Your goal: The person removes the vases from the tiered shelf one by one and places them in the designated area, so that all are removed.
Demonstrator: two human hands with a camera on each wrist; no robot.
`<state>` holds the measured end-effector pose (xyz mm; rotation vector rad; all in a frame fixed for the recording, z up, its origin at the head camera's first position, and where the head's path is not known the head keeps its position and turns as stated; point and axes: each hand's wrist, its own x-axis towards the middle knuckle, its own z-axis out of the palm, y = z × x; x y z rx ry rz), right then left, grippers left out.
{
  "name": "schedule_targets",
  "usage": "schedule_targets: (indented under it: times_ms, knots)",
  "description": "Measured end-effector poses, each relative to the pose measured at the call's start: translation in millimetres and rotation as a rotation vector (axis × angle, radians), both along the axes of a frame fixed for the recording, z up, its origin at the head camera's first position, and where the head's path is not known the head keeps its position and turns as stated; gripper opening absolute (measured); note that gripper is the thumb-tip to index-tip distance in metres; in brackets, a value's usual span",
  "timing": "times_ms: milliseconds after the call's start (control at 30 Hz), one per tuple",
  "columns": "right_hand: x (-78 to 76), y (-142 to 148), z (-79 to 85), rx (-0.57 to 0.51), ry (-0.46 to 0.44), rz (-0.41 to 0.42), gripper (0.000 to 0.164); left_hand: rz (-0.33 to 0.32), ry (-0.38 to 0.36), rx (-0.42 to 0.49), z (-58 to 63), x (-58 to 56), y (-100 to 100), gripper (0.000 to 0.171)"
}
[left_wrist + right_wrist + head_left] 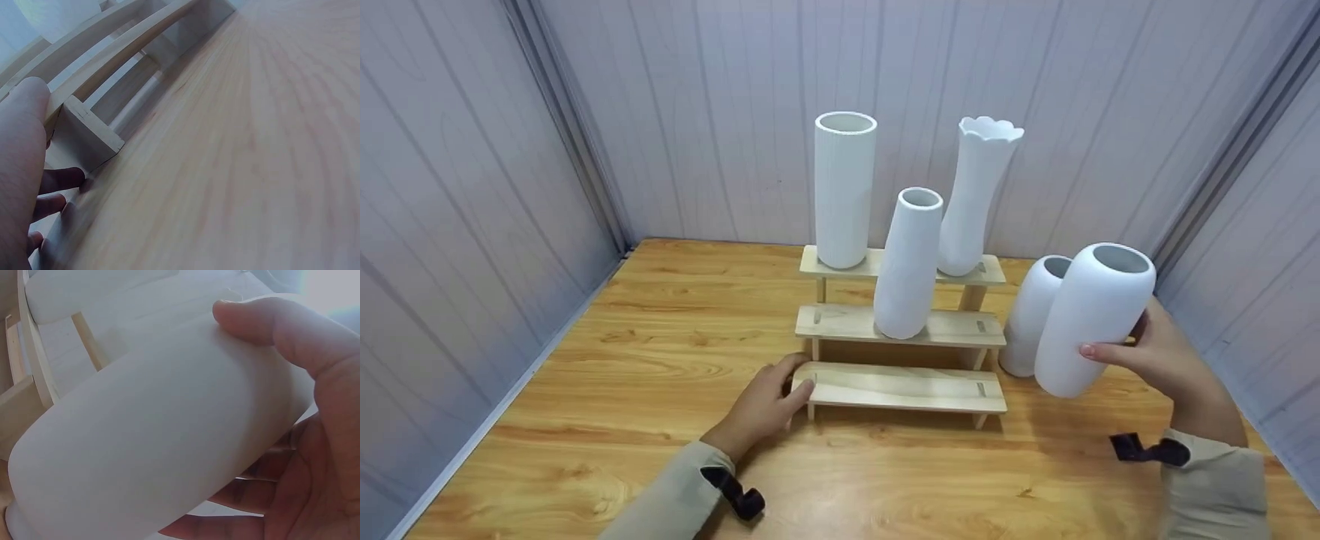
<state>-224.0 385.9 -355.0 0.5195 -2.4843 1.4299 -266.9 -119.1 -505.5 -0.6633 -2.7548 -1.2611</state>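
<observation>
Left of the right hand [1174,364] in head view, I count three vases [844,195] racked, the held vase [1091,319] and its neighbour [1025,326] apparently remaining; by left wrist, the left hand [19,157] grips the rack [95,125]; by right wrist, the right hand wraps the held vase.

1. I see a pale wooden stand [900,384] sitting upright, its three narrow planks stepping up toward the back; the left hand [763,403] grips its lowest plank's left end.
2. Just right of the stand, I see a smooth white vase [1093,322], round-mouthed and gently bulging, held by the right hand [1174,360], tilted with its mouth leaning away from the stand.
</observation>
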Motion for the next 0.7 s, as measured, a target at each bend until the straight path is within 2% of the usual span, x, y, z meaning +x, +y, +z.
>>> schedule_targets:
  times_ms: [300, 533, 700]
  knots:
    - [-7.1, 20, -9.2, -0.07, -0.031, 0.017, 0.08, 0.028, 0.02, -0.029, 1.2, -0.2, 0, 0.046]
    - [-11.7, 37, -20.5, -0.209, -0.072, 0.055, 0.076, 0.035, -0.007, -0.018, 0.2, 0.1, 0, 0.049]
    - [-14.8, 46, -26.4, -0.226, -0.079, 0.046, 0.075, 0.043, 0.006, -0.021, -0.1, -0.3, 0, 0.048]
